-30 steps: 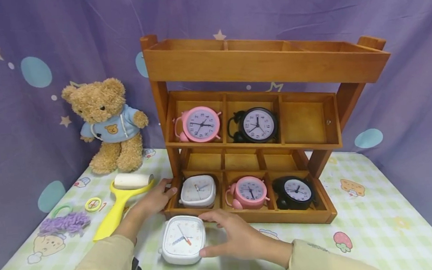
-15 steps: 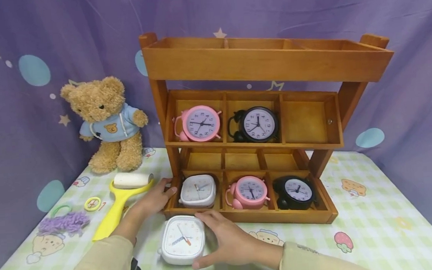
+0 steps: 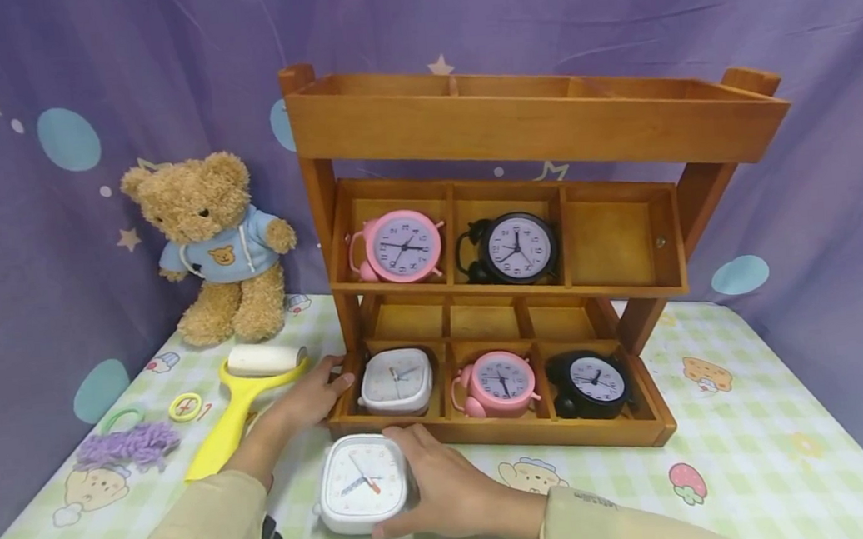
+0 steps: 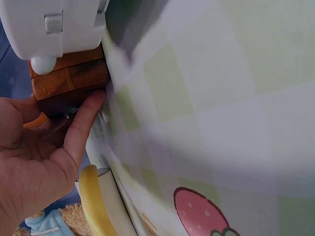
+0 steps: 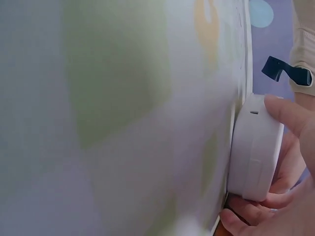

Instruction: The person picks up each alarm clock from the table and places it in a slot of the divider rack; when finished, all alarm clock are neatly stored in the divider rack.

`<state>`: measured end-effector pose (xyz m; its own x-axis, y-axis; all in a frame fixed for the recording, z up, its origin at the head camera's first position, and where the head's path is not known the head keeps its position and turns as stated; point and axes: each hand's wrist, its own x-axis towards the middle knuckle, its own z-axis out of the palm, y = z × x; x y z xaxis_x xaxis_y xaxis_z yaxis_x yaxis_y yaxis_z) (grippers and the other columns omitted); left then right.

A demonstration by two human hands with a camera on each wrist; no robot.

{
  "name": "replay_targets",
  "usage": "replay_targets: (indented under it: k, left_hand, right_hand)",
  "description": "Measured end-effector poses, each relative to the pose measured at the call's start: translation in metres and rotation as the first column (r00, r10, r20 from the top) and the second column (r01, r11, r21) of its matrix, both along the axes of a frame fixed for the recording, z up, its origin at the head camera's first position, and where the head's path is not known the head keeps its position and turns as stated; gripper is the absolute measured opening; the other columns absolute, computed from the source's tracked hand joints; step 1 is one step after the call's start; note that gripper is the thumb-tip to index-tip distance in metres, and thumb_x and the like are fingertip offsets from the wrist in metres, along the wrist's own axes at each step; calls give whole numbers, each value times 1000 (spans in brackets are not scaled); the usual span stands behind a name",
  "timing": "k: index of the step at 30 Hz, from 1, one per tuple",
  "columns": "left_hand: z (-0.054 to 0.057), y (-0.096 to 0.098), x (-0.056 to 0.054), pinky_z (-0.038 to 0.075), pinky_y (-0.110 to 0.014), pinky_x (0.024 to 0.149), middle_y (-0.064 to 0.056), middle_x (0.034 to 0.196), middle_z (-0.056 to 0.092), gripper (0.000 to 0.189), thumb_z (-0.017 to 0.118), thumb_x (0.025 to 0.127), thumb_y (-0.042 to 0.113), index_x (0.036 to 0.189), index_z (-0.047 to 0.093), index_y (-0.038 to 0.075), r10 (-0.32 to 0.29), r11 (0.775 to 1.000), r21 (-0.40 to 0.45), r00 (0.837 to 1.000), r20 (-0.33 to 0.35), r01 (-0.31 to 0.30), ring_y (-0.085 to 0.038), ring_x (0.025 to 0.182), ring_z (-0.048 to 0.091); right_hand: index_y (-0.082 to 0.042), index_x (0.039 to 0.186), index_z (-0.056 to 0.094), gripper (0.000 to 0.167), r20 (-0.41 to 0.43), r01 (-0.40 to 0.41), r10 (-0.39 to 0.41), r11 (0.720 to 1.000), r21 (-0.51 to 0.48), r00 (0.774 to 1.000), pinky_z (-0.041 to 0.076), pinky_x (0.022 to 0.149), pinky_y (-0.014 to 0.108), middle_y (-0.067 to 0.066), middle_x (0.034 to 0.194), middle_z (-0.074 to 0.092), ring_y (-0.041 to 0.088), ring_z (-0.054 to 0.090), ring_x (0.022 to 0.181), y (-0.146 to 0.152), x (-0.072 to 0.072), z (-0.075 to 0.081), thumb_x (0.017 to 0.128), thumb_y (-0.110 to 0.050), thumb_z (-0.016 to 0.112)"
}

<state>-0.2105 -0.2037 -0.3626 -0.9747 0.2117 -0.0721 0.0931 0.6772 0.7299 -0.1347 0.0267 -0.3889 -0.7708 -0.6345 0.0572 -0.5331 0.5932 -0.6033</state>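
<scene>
My right hand holds a white square alarm clock in front of the wooden shelf, thumb at its near side and fingers at its far side. The right wrist view shows the white clock between thumb and fingers, very close to the tablecloth. At the shelf's lower left end, my left hand grips the corner; in the left wrist view, thumb and a finger span the wooden end. Another white clock, a pink twin-bell clock and a black one sit in the bottom row.
A pink clock and a black clock lie in the middle tier; its right compartment is bare. Left of the shelf are a yellow-handled lint roller, a teddy bear, a purple fluffy item and small rings.
My right hand has moved left and closed its thumb and fingers around the white clock, which has shifted slightly left and toward me. The left hand has stayed at the shelf corner.
</scene>
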Motion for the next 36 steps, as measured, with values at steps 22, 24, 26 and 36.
replay_targets:
  k: [22,24,26,36]
  left_hand:
    - [-2,-2,-2,32,-62,113,-42,142,44,47,45,108,14,142,39,-18,-17,999,-48,999,-47,15,-56,135,40]
    - [-2,-2,-2,32,-62,113,-42,141,45,47,46,108,14,142,39,-18,-18,999,-48,998,-54,15,-56,134,40]
    - [-3,-2,-2,32,-62,113,-42,141,45,47,46,108,14,142,39,-18,-19,998,-54,998,-61,16,-56,134,41]
    - [0,-2,0,33,-61,113,-42,140,46,46,46,108,13,141,39,-18,-19,999,-48,998,-56,16,-55,133,42]
  right_hand:
    - [-11,153,36,113,21,-53,52,997,49,998,46,104,28,0,134,50,8,51,117,-11,-4,4,66,-52,94]
    - [-11,155,34,115,18,-66,65,996,63,998,45,105,28,0,135,50,8,51,118,-12,-4,4,67,-53,93]
    - [-10,155,34,114,12,-79,78,995,66,997,44,106,29,1,139,49,9,50,122,-13,-5,3,68,-53,93]
    - [-8,148,42,108,14,-64,64,998,17,998,43,108,29,-1,141,51,7,49,126,-16,-7,-2,64,-49,95]
